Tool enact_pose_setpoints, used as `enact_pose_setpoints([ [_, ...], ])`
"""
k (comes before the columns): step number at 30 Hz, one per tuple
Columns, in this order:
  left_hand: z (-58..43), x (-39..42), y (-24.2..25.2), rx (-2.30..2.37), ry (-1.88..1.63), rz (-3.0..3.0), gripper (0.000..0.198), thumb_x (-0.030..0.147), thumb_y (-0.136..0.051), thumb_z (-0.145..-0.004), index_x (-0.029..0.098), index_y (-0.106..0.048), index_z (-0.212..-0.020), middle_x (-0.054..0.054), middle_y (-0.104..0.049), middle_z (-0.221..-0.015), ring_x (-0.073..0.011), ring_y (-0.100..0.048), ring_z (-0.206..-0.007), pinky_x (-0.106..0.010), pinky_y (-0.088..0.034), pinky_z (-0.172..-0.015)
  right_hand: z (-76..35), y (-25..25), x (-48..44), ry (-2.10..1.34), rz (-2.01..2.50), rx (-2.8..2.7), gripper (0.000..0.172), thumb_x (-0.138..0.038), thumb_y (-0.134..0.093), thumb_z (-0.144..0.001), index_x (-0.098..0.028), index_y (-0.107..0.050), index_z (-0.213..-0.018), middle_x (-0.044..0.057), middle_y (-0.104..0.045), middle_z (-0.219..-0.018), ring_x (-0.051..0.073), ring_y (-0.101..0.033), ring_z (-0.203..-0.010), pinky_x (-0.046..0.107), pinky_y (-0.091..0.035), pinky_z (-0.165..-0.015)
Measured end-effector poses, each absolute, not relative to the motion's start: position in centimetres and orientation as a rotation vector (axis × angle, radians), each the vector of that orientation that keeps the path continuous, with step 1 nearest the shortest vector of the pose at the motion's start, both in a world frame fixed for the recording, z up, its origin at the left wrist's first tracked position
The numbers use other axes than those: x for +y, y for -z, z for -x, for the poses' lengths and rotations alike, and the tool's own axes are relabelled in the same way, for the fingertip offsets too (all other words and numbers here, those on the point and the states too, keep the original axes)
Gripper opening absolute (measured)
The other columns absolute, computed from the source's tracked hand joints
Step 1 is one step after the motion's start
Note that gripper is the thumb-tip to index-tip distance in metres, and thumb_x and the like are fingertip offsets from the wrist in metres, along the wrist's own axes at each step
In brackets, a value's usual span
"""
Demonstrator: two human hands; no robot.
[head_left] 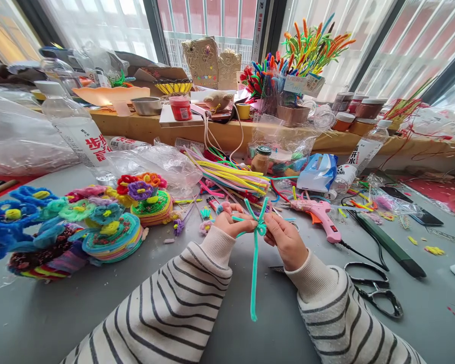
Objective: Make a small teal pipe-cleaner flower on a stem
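Note:
Between my two hands is a turquoise pipe cleaner (255,273), looped and twisted at its top, with one long end hanging straight down and short ends sticking up. My left hand (233,222) pinches it from the left side. From the right, the fingers of my right hand (284,237) close on the small loops. Part of the twist is hidden behind my fingertips. Just right of my right hand lies a pink hot glue gun (318,215). Black-handled scissors (375,290) rest by my right sleeve, their blades partly covered by my wrist.
Pipe-cleaner flowers in round coiled bases (151,207) stand at the left. Behind my hands lies a bundle of loose pipe cleaners (231,174). A water bottle (76,126), a lidded jar (261,159) and a green-black bar (392,247) are around. A cluttered ledge (136,124) runs along the windows.

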State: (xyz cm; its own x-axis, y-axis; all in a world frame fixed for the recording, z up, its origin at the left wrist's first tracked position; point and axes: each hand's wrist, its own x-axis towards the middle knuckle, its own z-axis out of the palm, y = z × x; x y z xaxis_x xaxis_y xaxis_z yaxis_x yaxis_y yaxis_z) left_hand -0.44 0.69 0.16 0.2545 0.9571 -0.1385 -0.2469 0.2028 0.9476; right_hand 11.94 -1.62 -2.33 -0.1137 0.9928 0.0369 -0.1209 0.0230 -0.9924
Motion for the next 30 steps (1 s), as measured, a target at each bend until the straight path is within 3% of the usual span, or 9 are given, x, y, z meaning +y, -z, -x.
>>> enact_pose_setpoints([
  [6, 0.3, 0.8, 0.6, 0.835, -1.062, -0.939, 0.041, 0.009, -0.064, -0.043, 0.019, -0.030, -0.065, 0.013, -0.038, -0.039, -0.0028, -0.038, -0.039, -0.020, -0.034, -0.049, -11.9, 2.1, -1.7, -1.282, 1.110, -1.245, 0.033, -0.050, -0.041, -0.070, -0.020, -0.035, -0.057, -0.008, -0.023, -0.046, 0.006, -0.021, -0.039, 0.021, -0.022, -0.038],
  [12, 0.1, 0.5, 0.9, 0.858, -1.048, -0.929, 0.045, 0.018, -0.070, -0.044, 0.017, -0.038, -0.076, 0.008, -0.050, -0.050, -0.0066, -0.050, -0.049, -0.021, -0.041, -0.053, -13.2, 1.5, -1.7, -0.359, 1.195, -1.843, 0.025, -0.026, -0.034, -0.080, -0.019, -0.037, -0.056, -0.001, -0.034, -0.057, 0.012, -0.035, -0.054, 0.025, -0.030, -0.053],
  [15, 0.0, 0.2, 0.5, 0.993, -0.995, -0.897, 0.043, 0.024, -0.070, -0.047, 0.016, -0.040, -0.077, 0.004, -0.053, -0.053, -0.0079, -0.051, -0.047, -0.021, -0.042, -0.047, -13.5, 1.4, -1.8, -0.131, 1.184, -1.982, 0.023, -0.021, -0.032, -0.081, -0.019, -0.039, -0.059, 0.000, -0.035, -0.058, 0.013, -0.036, -0.057, 0.026, -0.032, -0.055],
  [20, 0.0, 0.1, 0.1, 1.046, -0.918, -0.830, 0.034, 0.021, -0.067, -0.054, 0.016, -0.040, -0.076, 0.002, -0.055, -0.057, -0.0075, -0.053, -0.049, -0.021, -0.044, -0.049, -13.5, 1.7, -1.8, -0.005, 1.150, -2.066, 0.020, -0.020, -0.033, -0.081, -0.018, -0.045, -0.065, 0.004, -0.042, -0.064, 0.014, -0.040, -0.062, 0.025, -0.036, -0.058],
  [30, 0.1, 0.1, 0.1, 0.976, -0.959, -0.665, 0.035, 0.006, -0.064, -0.054, 0.017, -0.039, -0.076, 0.008, -0.049, -0.051, -0.0076, -0.055, -0.052, -0.019, -0.045, -0.052, -13.4, 1.8, -1.8, -0.021, 1.157, -2.020, 0.020, -0.020, -0.034, -0.081, -0.017, -0.047, -0.066, 0.003, -0.042, -0.063, 0.014, -0.040, -0.061, 0.025, -0.036, -0.057],
])
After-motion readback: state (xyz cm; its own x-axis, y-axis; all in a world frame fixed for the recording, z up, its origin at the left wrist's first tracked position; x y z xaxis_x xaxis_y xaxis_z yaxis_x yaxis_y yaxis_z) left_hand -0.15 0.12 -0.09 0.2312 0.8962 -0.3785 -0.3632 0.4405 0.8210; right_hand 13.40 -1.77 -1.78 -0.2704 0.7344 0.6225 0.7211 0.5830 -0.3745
